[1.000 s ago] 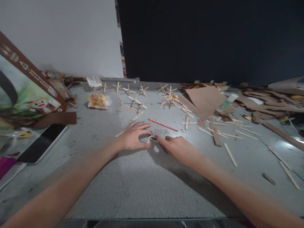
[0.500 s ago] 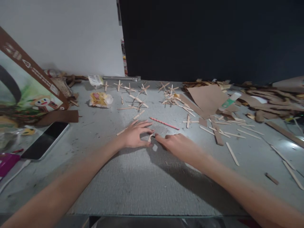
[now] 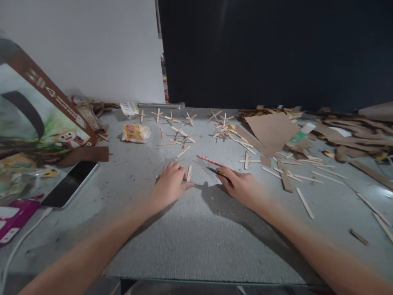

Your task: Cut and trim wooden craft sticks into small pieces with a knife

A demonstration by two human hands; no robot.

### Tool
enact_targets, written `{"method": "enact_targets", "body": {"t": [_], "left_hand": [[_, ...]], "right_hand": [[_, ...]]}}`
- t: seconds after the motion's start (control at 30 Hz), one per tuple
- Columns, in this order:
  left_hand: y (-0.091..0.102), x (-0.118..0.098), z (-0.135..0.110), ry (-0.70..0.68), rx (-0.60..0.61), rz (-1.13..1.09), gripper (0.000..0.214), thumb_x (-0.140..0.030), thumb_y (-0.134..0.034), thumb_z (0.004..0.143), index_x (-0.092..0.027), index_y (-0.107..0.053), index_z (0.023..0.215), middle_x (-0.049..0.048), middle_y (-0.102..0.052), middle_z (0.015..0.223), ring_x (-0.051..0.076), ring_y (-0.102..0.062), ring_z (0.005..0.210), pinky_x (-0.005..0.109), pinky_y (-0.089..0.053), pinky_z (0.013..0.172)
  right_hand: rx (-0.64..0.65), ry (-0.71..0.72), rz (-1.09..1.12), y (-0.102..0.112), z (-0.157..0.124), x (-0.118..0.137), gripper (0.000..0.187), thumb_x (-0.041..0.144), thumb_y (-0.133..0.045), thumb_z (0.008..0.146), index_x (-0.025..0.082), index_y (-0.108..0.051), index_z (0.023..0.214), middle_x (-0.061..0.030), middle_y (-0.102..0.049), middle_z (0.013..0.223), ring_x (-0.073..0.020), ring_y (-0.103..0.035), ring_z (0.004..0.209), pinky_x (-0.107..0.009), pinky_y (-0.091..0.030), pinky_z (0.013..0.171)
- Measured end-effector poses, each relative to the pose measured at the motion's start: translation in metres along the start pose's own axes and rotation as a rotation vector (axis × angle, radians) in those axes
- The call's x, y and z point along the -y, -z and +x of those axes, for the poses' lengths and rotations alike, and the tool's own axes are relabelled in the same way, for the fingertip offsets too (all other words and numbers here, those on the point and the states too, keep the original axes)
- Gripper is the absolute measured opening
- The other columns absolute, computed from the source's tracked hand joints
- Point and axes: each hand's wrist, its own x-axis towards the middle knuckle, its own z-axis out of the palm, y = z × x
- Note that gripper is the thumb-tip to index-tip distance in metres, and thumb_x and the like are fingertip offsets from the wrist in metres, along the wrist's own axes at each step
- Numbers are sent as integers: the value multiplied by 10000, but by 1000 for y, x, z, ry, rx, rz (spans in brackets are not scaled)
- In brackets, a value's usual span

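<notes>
My left hand (image 3: pixel 172 184) rests on the table with its fingers curled and its thumb out to the right. Between its index finger and thumb is the lower end of a short wooden craft stick (image 3: pixel 189 172), pointing away from me. Partly under that hand, another stick shows only its end. My right hand (image 3: pixel 242 184) is closed round a utility knife (image 3: pixel 225 175) with a black and yellow handle. Its dark blade points left, clear of the stick. Just beyond the knife lies a red patterned pencil (image 3: pixel 207 159), its near end beside my right fingers.
Crossed stick pieces (image 3: pixel 182 133) stand at the back. Loose sticks (image 3: pixel 305 203), brown cardboard (image 3: pixel 267 131) and a glue stick (image 3: pixel 302 135) lie right. On the left are a phone (image 3: pixel 70 184), a yellow packet (image 3: pixel 135 133) and a printed box (image 3: pixel 46 106).
My right hand has drawn away to the right with the knife, leaving a gap between my hands. My left fingers have curled in, and the short stick now shows beside them. The view has shifted slightly.
</notes>
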Motion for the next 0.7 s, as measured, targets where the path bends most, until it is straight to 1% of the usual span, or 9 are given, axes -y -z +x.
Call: {"method": "enact_targets", "body": {"t": [0.1, 0.2, 0.3, 0.4, 0.47, 0.5, 0.57, 0.6, 0.7], "left_hand": [[1, 0, -6, 9, 45, 50, 216, -273, -686, 960, -172, -658, 771, 91, -637, 934, 306, -611, 1015, 440, -503, 908], [1, 0, -10, -17, 43, 83, 235, -235, -606, 990, -164, -668, 774, 106, -629, 931, 303, -608, 1005, 438, -508, 905], [0, -3, -14, -37, 33, 71, 255, -213, -539, 1005, -165, -689, 804, 130, -638, 931, 324, -617, 1051, 466, -516, 937], [-1, -6, -18, -48, 34, 90, 230, -184, -518, 996, -168, -702, 859, 151, -656, 948, 351, -619, 1126, 505, -508, 996], [-1, -7, -19, -57, 32, 110, 205, -169, -512, 989, -169, -689, 886, 151, -665, 969, 345, -628, 1124, 499, -506, 1004], [-1, -7, -19, -57, 33, 102, 198, -161, -504, 988, -172, -677, 892, 146, -668, 979, 332, -640, 1098, 477, -513, 983], [1, -10, -20, -28, 49, 19, 200, -171, -472, 1007, -186, -642, 903, 116, -670, 943, 283, -669, 970, 405, -525, 869], [1, -12, -19, -5, 65, -62, 211, -195, -449, 1027, -197, -621, 905, 87, -663, 889, 251, -668, 875, 367, -514, 793], [1, -25, -19, 32, 118, -416, 271, -317, -382, 1078, -224, -558, 894, -7, -607, 702, 167, -577, 621, 292, -432, 626]], "right_hand": [[-53, 10, 34, -2, 0, 2, 376, 356, -346, 1128, 184, -675, 1075, -90, -785, 874, -168, -685, 601, -271, -286, 532], [-44, -17, 60, -3, 0, 5, 373, 374, -359, 1121, 184, -677, 1075, -82, -766, 797, -193, -701, 608, -269, -312, 533], [-36, -88, 104, -3, 1, 9, 341, 383, -404, 1101, 179, -675, 1134, -98, -777, 821, -219, -726, 648, -267, -370, 554], [-32, -138, 164, -2, 2, 12, 324, 378, -424, 1084, 188, -678, 1151, -110, -790, 859, -235, -740, 690, -274, -433, 593], [-25, -152, 207, -1, 2, 14, 318, 377, -427, 1076, 201, -680, 1151, -112, -796, 890, -238, -741, 711, -283, -460, 619], [-25, -156, 231, 0, 2, 14, 315, 379, -429, 1072, 207, -682, 1146, -112, -796, 903, -237, -738, 716, -287, -467, 629], [-38, -173, 297, 2, 3, 16, 311, 388, -436, 1061, 211, -685, 1122, -105, -788, 898, -230, -725, 707, -294, -474, 642], [-55, -193, 339, 3, 4, 18, 309, 400, -449, 1052, 212, -686, 1113, -97, -779, 882, -223, -712, 696, -297, -476, 647], [-105, -309, 506, 7, 7, 27, 338, 499, -580, 972, 209, -679, 1115, -46, -723, 781, -195, -637, 626, -292, -467, 614]]}}
